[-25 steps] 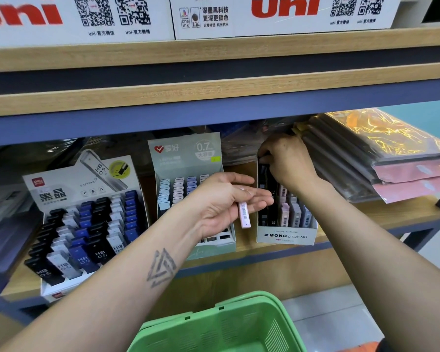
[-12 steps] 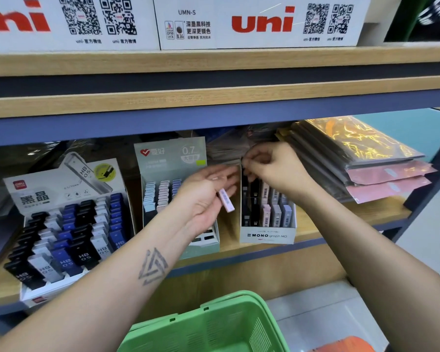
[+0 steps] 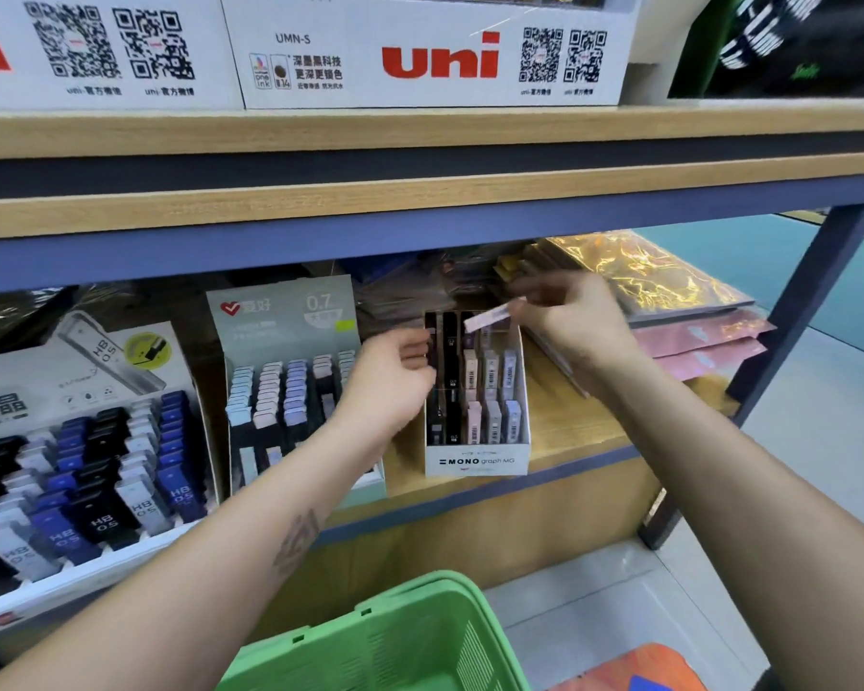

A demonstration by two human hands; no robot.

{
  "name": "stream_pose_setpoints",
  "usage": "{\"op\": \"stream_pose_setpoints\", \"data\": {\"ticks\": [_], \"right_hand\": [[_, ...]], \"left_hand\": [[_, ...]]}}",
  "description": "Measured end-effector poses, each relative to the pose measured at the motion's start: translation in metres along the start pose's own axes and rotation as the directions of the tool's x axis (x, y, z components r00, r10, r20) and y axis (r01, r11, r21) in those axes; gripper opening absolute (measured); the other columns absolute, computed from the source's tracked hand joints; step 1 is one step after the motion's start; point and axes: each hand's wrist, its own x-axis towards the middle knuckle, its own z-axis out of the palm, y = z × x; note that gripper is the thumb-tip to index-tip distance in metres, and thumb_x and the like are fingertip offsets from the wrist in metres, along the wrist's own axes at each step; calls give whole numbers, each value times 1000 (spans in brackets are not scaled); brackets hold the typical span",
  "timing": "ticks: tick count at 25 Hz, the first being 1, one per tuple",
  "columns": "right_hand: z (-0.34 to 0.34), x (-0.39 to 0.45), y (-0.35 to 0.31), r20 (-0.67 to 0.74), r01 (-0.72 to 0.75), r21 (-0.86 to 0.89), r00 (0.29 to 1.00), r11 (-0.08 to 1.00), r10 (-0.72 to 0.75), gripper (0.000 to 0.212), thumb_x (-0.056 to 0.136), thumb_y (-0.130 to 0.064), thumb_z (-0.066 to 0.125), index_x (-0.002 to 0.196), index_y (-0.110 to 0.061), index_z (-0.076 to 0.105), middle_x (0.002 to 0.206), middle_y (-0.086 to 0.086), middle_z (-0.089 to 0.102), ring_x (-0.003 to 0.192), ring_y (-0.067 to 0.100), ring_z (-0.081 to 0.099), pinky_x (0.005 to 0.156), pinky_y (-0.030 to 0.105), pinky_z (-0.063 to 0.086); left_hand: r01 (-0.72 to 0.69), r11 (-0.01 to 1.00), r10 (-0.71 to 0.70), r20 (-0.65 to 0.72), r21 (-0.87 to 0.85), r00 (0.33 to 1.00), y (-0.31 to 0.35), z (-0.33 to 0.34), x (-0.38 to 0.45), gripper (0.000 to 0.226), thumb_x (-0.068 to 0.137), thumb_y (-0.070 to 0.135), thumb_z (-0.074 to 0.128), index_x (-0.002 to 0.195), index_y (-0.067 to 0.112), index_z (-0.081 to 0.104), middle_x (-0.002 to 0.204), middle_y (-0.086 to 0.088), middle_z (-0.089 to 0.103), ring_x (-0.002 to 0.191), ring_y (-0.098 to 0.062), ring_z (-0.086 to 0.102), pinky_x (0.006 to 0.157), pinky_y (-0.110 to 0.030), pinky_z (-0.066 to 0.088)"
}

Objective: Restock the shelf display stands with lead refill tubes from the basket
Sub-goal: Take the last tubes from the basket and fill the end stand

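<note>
Over the MONO stand [image 3: 477,461], mid-shelf: right hand [image 3: 577,324] brings a pale refill tube [image 3: 487,319] to the back rows.

Tube sits tilted, nearly flat, just above the rear compartments, prob. so it can be tipped upright and dropped into a pale-tube column; it's not in a slot yet. Right grip: thumb + fingertips pinched together on the tube's right end, rest of the tube sticking out left. Left hand [image 3: 395,379] is at the stand's left wall by the black tubes [image 3: 450,371], fingers loosely curled w/ nothing visible in them; looks like it steadies the box, tho contact is blurred, can't tell for sure. Green basket [image 3: 395,640] hangs low in front, within easy reach for the next tube; contents not visible. Wooden shelf [image 3: 569,431] carries the stand, w/ the 0.7 display [image 3: 290,351] just to its left.
</note>
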Motion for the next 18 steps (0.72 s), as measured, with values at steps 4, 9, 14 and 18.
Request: {"op": "stream_pose_setpoints", "data": {"ticks": [4,9,14,18], "right_hand": [[-15,15,5,-91,92,-90,991,992,-100,19,83,-12,81,98,-18,71,94,-6,72,87,2,67,72,15,51],[-7,27,9,-55,185,-235,978,954,-203,23,87,-9,77,109,-15,75,98,-9,72,92,3,67,87,25,54],[-10,31,12,-11,170,-186,985,968,-175,15,83,-12,82,93,-21,76,89,-13,72,82,-2,65,73,15,49],[-15,33,16,-8,152,-192,988,970,-156,14,81,-13,84,91,-20,78,94,-8,76,92,12,70,89,42,59]], "left_hand": [[-220,736,158,153,640,976,-3,5,-5,58,93,7,54,149,10,43,153,-8,43,139,-24,43,114,-31,33],[-310,615,124,299,725,946,-3,8,-10,66,93,-1,50,155,7,28,164,-8,23,147,-23,31,116,-28,28],[-331,602,96,345,726,933,2,6,-5,67,93,-2,49,155,9,29,163,-9,26,145,-24,34,115,-29,32],[-314,614,84,336,724,938,-2,5,-5,71,91,-5,46,156,10,25,165,-8,19,147,-24,32,117,-31,30]]}}
